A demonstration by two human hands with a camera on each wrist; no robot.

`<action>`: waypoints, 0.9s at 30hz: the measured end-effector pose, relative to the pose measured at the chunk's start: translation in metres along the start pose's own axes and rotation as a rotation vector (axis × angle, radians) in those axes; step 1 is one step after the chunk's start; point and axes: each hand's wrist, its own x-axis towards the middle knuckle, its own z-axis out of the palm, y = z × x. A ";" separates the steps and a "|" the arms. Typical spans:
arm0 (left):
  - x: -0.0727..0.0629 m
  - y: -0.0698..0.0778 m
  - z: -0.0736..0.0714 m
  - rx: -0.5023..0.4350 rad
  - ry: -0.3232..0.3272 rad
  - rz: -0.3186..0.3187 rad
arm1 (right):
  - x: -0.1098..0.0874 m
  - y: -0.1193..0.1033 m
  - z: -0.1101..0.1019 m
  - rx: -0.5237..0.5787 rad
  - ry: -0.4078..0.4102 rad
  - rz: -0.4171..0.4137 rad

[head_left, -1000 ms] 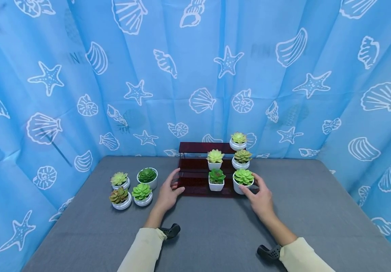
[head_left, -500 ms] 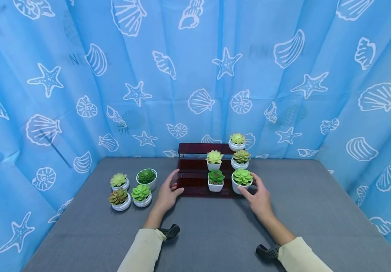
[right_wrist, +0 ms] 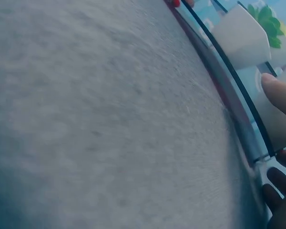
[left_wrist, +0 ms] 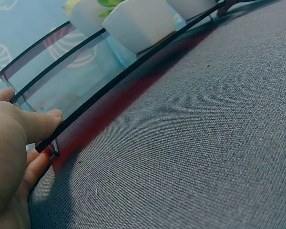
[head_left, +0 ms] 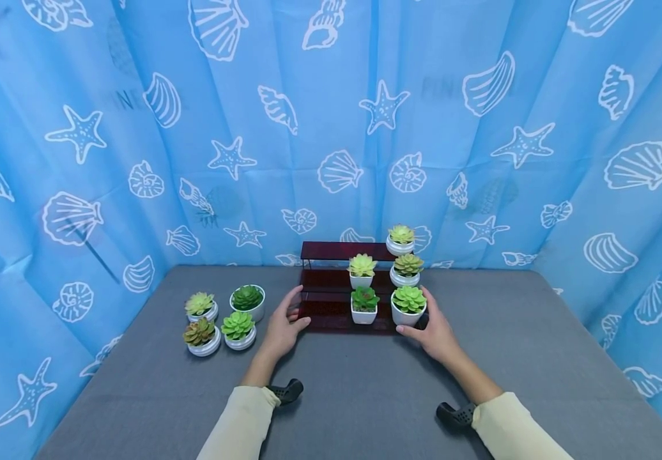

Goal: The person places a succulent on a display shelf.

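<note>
A dark red see-through three-tier shelf (head_left: 325, 313) stands on the grey cloth. My left hand (head_left: 281, 329) pinches its lower left end, the thumb (left_wrist: 46, 121) on the bottom tier and fingers beneath. At the bottom tier's right end sits a white round pot with a bright green succulent (head_left: 408, 303). My right hand (head_left: 437, 332) is beside this pot, fingers loosely spread, thumb low by its front. Left of it stands a square pot with a green succulent (head_left: 364, 305). Behind are a pale succulent in a square pot (head_left: 361, 271) and two ringed pots, one succulent (head_left: 407, 265) on the middle tier, another (head_left: 401, 235) on top.
Left of the shelf, several potted succulents stand grouped on the grey cloth (head_left: 342, 396): a dark green one (head_left: 248, 298), a bright green one (head_left: 239, 327), a reddish one (head_left: 200, 333) and a pale one (head_left: 200, 305). A blue shell-print curtain (head_left: 308, 128) hangs behind the table.
My right hand has loosened from the round pot; its thumb slid from the pot's front down and left. The left hand stays at the shelf's end. The view shifted slightly.
</note>
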 end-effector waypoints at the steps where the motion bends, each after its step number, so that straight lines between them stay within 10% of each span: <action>1: 0.000 0.000 0.000 0.001 0.002 -0.001 | 0.001 0.001 0.000 0.008 -0.010 -0.005; 27: 0.000 -0.001 0.001 -0.005 0.004 0.020 | 0.011 0.017 -0.013 -0.028 -0.108 -0.061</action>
